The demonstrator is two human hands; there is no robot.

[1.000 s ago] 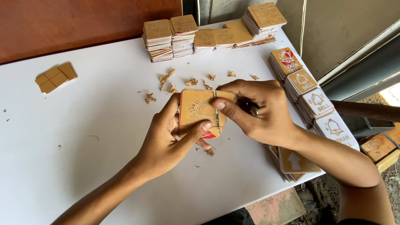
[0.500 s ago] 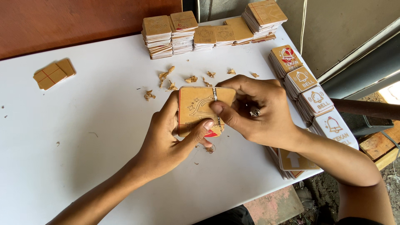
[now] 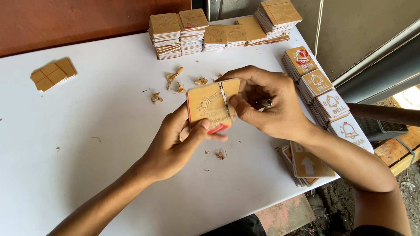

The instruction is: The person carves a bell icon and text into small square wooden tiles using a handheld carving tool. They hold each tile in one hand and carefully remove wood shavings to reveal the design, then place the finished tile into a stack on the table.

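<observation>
left hand (image 3: 173,146) pinching a tan square plaque (image 3: 213,105) over the white table (image 3: 87,144), right hand (image 3: 269,105) fingers pressing a thin blade (image 3: 224,98) onto it, paper scraps (image 3: 175,81) just behind the plaque

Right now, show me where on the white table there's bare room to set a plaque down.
The widest bare patch on the white table is left of the left hand, below the small tan pieces. Another lies under the forearms, toward the near edge. The back stacks and the right-edge row of plaques are crowded; peeled scraps litter the middle.
</observation>
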